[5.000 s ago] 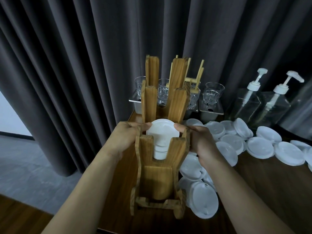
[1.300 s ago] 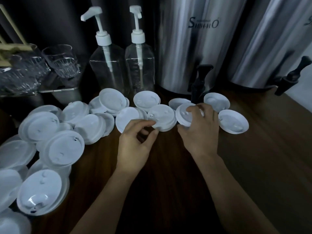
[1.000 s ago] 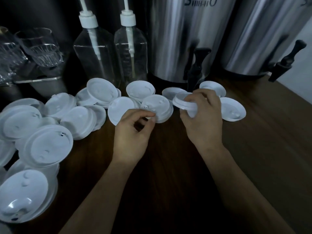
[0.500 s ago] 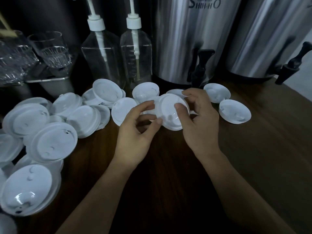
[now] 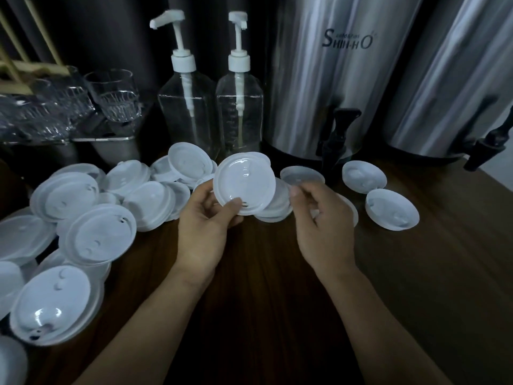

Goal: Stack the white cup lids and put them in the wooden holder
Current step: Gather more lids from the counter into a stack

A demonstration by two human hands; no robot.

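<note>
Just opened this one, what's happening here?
A person is collecting white cup lids off a wooden table. The left hand pinches a lid by its lower rim, lifted and tilted toward the camera. The right hand hovers beside it, fingers loosely curled, holding nothing that I can see. Many loose lids lie scattered across the table, mostly to the left, in front of two pump bottles and two steel urns. The wooden holder is not in view.

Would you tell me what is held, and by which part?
The left hand pinches a white lid by its lower rim; the right hand looks empty.
</note>
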